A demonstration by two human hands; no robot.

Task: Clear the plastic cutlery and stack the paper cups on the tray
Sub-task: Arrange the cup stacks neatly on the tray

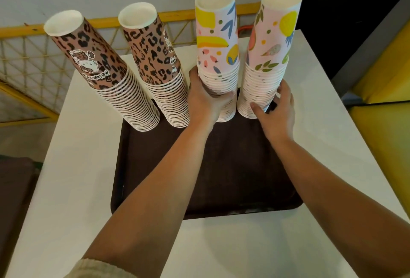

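A dark brown tray lies on a white table. Along its far edge stand several tall stacks of upside-down paper cups. Two are leopard-print: one at the left and one beside it. Two are fruit-print: a middle-right stack and a right stack. My left hand is wrapped around the lower part of the middle-right fruit stack. My right hand cups the base of the right fruit stack. No plastic cutlery is in view.
A yellow metal railing with mesh runs behind and to the left of the table. A yellow padded seat is at the right. A dark stool or chair sits at the lower left.
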